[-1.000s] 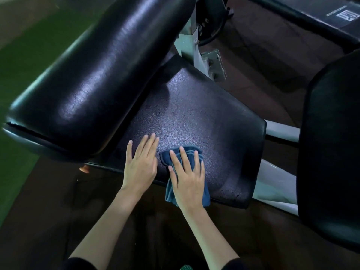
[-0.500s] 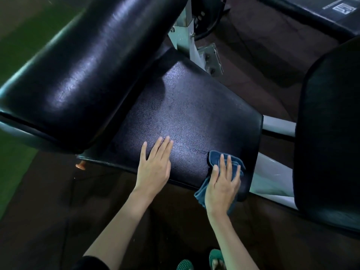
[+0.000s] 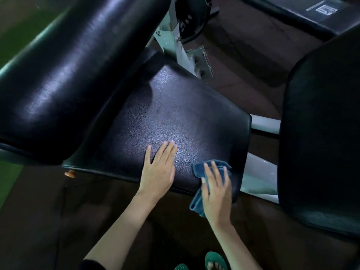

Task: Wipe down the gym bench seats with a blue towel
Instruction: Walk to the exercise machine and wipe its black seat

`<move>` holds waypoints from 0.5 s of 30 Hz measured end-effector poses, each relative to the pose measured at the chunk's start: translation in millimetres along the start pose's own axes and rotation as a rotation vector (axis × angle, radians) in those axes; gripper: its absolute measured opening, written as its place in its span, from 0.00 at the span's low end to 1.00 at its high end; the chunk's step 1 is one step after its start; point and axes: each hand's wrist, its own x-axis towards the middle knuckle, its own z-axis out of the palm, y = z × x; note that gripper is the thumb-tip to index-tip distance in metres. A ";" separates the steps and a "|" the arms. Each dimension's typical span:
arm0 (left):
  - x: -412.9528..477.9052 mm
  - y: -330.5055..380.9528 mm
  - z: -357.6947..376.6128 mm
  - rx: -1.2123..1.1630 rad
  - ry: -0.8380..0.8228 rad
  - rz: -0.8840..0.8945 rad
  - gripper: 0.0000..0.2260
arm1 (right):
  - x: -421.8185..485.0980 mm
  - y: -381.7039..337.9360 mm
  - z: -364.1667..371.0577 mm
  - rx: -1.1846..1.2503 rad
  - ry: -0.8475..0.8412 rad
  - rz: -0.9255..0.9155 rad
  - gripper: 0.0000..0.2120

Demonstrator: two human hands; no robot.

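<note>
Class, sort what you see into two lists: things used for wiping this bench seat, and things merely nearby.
In use: blue towel, right hand pressing it, left hand flat on the seat pad.
Merely nearby: tilted back pad, black pad at right, white frame, orange knob, green sandal.

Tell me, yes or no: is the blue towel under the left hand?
No, the blue towel lies under the right hand; the left hand rests flat on the bare seat.
</note>
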 end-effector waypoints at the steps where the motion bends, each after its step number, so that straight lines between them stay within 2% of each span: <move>1: 1.9 4.7 0.6 -0.006 -0.012 0.015 0.23 | -0.7 11.9 -2.0 0.020 0.027 0.057 0.20; 6: 7.6 19.3 6.7 -0.004 -0.086 0.015 0.23 | 0.6 29.3 -8.1 0.226 0.124 0.363 0.24; 10: 8.3 21.1 11.1 -0.023 -0.089 -0.004 0.23 | 7.1 13.7 -5.0 0.189 0.152 0.513 0.20; 13: 8.8 20.4 13.5 -0.036 -0.067 -0.006 0.23 | 19.7 -15.3 0.7 0.144 0.189 0.422 0.22; 15: 9.7 20.3 13.0 -0.046 -0.055 -0.012 0.23 | 26.0 -37.0 4.4 0.122 0.119 0.287 0.23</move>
